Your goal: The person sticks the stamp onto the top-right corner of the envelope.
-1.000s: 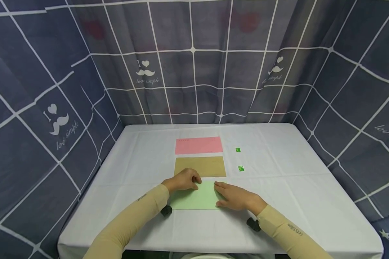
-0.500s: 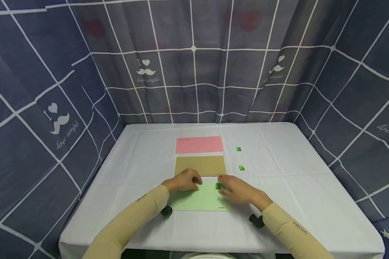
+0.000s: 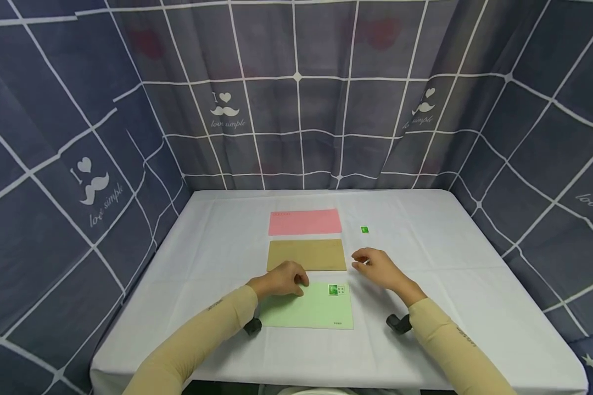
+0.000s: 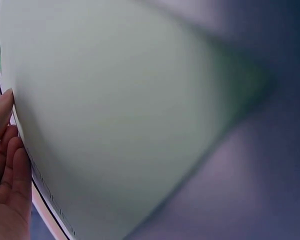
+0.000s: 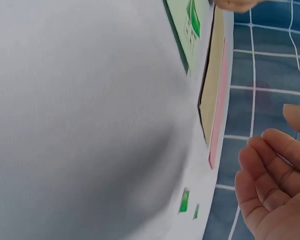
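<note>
My left hand [image 3: 280,278] pinches the upper edge of a pale green envelope [image 3: 303,312] lying in front of me. In the left wrist view the thumb and fingertips are right at that edge of the envelope [image 4: 105,100]. A green stamp [image 3: 333,289] sits in the envelope's upper right corner, beside printed marks. To the right, my right hand [image 3: 378,267] hovers low over the cloth, fingers loosely bent and nothing between them. Two loose green stamps show in the right wrist view, one nearer [image 5: 184,201] and one farther [image 5: 196,212]. In the head view the hand hides the nearer one.
Beyond the green envelope lie a tan envelope [image 3: 306,253] and, farther back, a pink envelope [image 3: 305,222]. The far loose stamp [image 3: 364,229] is right of the pink one. A white cloth [image 3: 449,307] covers the table. Dark checked curtains [image 3: 296,131] close in three sides.
My right hand has left the green envelope's corner, uncovering the stamp there, and moved right and away over the nearer loose stamp. The left hand keeps its hold; the envelope has slid slightly nearer.
</note>
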The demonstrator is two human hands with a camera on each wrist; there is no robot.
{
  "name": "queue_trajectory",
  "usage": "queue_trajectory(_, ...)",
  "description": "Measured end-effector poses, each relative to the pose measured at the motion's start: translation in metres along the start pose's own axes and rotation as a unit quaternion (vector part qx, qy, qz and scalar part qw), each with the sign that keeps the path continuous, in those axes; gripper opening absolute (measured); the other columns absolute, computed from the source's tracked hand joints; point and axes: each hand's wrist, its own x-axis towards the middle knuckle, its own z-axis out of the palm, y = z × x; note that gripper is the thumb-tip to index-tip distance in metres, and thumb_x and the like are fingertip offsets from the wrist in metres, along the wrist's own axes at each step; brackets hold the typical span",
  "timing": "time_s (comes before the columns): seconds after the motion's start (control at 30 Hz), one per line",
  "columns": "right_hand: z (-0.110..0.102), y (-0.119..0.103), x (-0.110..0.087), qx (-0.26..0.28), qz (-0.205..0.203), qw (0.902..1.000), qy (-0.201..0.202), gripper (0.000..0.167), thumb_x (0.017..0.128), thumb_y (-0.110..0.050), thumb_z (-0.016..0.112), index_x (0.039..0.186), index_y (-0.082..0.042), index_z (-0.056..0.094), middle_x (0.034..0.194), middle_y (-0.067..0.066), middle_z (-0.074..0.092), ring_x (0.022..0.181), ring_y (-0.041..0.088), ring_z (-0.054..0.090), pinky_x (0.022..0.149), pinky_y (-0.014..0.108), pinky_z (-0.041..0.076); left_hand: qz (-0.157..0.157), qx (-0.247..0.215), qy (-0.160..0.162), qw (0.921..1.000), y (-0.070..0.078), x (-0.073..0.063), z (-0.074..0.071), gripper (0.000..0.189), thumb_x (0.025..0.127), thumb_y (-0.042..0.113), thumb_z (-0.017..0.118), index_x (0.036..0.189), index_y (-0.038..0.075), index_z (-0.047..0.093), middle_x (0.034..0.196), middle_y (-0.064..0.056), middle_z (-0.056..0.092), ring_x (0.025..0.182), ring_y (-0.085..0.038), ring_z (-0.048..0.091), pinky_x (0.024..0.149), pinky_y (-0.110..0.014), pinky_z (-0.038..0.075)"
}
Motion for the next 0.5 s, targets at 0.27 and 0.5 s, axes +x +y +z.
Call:
queue_trajectory(0.27,-0.004,0.011,-0.001,0.019,0.037,0.9989,0.019,0.029,0.097,-0.014,0.065,0.120,0.004,0.067,0.110,0.014,0.071,0.102,0.028,0.065,0.087,0.044,0.054,0.001,0.008,-0.007,0.9999,0.002,-0.002,0.003,0.017,0.080,0.005,0.083,0.092,0.013,0.074,0.095,0.004,0.065,0.087,-0.009,0.055,0.079,-0.023,0.050)
queue_trajectory(0.5,-0.006,0.016,0.000,0.031,0.039,0.9984,0.026,0.028,0.096,-0.012,0.066,0.118,0.004,0.067,0.107,0.014,0.071,0.099,0.028,0.065,0.086,0.043,0.054,-0.007,-0.018,-0.008,0.9998,0.001,-0.004,-0.007,0.019,0.080,0.006,0.083,0.097,0.010,0.074,0.100,0.001,0.066,0.091,-0.010,0.057,0.082,-0.025,0.052)
